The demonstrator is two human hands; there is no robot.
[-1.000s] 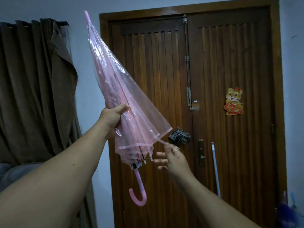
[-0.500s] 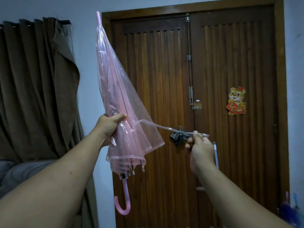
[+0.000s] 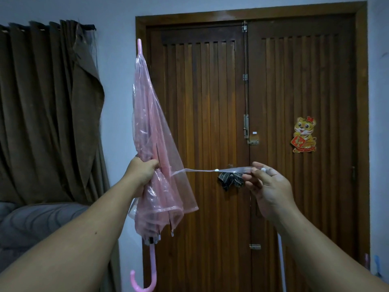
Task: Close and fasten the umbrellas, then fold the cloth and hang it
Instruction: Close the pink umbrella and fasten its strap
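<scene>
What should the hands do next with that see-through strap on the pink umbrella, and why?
Probably wrap the strap around the pink umbrella and snap it shut. The left hand grips the closed canopy, which hangs loose and baggy, and the right hand pinches the strap's end, pulled out straight to the side. Nothing is fastened yet.

two bare forearms are seen, entering from about seven o'clock and five o'clock. no sleeve, watch or ring is worn on either. the left hand (image 3: 141,172) and right hand (image 3: 268,187) are ungloved. small dark moles are dotted along the left forearm. short nails are shown on the right fingers (image 3: 250,182).
</scene>
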